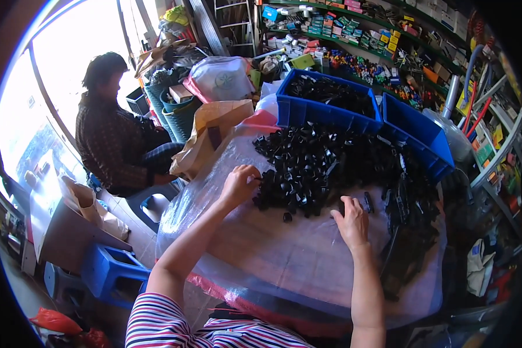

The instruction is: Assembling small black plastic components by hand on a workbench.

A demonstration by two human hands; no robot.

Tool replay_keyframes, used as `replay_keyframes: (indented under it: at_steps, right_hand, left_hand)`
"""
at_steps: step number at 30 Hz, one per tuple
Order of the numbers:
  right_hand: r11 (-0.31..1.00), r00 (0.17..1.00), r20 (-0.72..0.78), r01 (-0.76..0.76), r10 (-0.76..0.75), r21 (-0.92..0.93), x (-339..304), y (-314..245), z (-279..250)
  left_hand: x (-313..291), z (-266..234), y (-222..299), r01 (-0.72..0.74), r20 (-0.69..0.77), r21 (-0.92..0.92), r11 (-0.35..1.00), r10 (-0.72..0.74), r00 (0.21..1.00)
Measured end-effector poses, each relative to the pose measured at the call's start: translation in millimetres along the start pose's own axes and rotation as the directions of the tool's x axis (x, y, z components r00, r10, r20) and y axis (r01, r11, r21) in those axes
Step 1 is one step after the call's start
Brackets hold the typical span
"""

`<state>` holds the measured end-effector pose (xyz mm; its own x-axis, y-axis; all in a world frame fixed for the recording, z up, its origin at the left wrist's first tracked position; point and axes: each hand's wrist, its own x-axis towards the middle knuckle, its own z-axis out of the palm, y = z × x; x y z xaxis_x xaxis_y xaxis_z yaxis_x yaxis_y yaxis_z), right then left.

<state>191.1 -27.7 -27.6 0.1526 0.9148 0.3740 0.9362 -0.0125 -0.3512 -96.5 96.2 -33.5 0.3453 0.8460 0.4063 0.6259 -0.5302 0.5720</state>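
Note:
A big heap of small black plastic parts (301,168) lies on a table covered with clear plastic sheeting (272,255). At the heap's left edge is my left hand (240,184), its fingers curled in a pinch against the black pieces; what is between the fingertips is too small to make out. My right hand (352,222) hovers at the front of the heap, thumb and fingers apart, with nothing visible in it. Just beyond its fingers lies a single slim black piece (368,202). Longer black strips (401,191) are heaped to the right.
Behind the heap stand a blue bin (330,110) of black parts and a second blue bin (420,136). A person (119,124) sits at the left beside a brown paper bag (211,133). A blue stool (113,272) stands lower left; crowded shelves (354,35) line the back.

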Motion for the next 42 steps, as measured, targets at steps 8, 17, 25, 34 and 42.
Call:
replay_keyframes:
  at_steps: [8,17,25,34,42]
  right_hand:
    - [0.369,0.917,0.356,-0.399,0.180,0.840,9,-24,-41]
    - [0.258,0.925,0.379,-0.373,0.027,0.891,-11,-52,-29]
    - [0.766,0.989,-0.130,0.136,-0.070,0.628,-15,-67,-25]
    - [0.857,0.960,-0.204,0.263,-0.190,0.444,-15,-65,-17]
    - [0.714,0.999,0.043,-0.036,0.008,0.699,-20,-69,-28]
  left_hand:
    - [29,-9,67,0.218,0.289,-0.788,0.576,0.034,0.957]
    - [1,22,94,0.546,0.581,-0.788,0.284,0.050,0.812]
    - [-2,25,89,0.462,0.515,-0.792,0.400,0.031,0.857]
    - [-7,25,95,0.546,0.553,-0.806,0.229,-0.037,0.832]
    - [-7,23,95,0.441,0.468,-0.838,0.321,0.009,0.884]
